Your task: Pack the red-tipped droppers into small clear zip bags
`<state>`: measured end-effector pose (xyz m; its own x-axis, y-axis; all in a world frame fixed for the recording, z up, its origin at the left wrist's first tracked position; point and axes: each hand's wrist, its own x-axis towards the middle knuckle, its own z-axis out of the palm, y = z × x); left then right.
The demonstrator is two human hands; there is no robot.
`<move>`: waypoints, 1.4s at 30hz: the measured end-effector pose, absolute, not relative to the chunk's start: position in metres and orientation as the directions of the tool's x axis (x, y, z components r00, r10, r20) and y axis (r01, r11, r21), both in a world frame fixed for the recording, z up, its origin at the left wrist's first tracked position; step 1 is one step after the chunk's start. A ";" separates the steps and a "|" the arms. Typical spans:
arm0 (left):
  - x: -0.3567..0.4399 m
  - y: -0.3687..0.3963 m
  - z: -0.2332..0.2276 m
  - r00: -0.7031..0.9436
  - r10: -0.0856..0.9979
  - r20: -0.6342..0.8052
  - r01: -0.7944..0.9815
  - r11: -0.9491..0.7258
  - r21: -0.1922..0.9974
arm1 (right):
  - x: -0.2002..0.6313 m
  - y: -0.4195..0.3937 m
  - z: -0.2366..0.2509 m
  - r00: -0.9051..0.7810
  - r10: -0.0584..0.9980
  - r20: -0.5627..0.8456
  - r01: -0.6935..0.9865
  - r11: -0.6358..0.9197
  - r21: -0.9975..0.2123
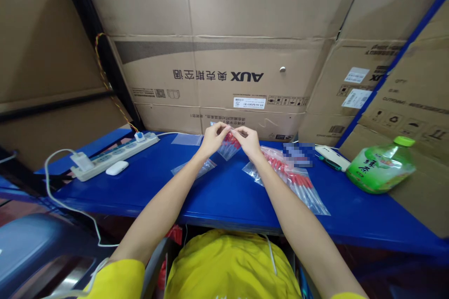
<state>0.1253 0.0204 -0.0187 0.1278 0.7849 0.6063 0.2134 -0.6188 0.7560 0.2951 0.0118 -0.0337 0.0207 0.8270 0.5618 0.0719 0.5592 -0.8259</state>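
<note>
Both hands meet above the far half of the blue table, pinching the top edge of a clear plastic bag [229, 148] with red-ended pieces inside. My left hand [214, 139] has its thumb and fingertips closed on the bag's upper left. At the upper right, my right hand [248, 142] pinches the same bag. Beside my right forearm lies a pile of filled bags [298, 181] holding similar red-ended pieces. Under my left wrist is a flat clear bag [201, 168], its contents hard to make out. What the red pieces are, I cannot tell.
On the left of the blue table [217, 201] are a white power strip [115, 155] with cables and a white earbud case [117, 167]. A green bottle [380, 166] stands at the right. Cardboard [217, 18] walls the back. A clear sheet [187, 139] lies near it.
</note>
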 end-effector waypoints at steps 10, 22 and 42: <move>0.124 0.024 -0.021 0.198 0.755 0.625 0.115 -0.651 0.750 | 0.296 0.004 -0.027 0.030 0.815 0.579 0.055 0.577 -0.815; 0.127 0.013 -0.016 0.245 0.714 0.656 0.218 -0.700 0.680 | 0.297 0.011 -0.028 0.015 0.838 0.546 0.001 0.546 -0.838; 0.124 0.016 -0.014 0.207 0.720 0.662 0.281 -0.692 0.665 | 0.297 0.012 -0.030 -0.079 0.859 0.506 0.007 0.508 -0.862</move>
